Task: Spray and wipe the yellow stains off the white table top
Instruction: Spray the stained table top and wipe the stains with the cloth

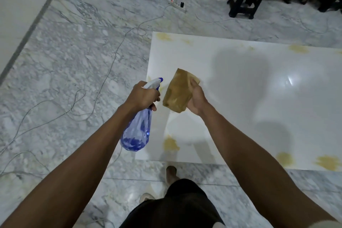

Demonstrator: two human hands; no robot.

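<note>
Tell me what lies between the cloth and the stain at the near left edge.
Only bare white table, in shadow, separates the cloth from that stain; the head view shows it.

Both bare arms reach forward, nearly straight. The left hand is clenched, knuckles up. The right hand pinches with thumb forward.

Seen from a head-worn wide-angle camera, looking steeply down: outstretched arms fill the lower frame, white table top centre right.
</note>
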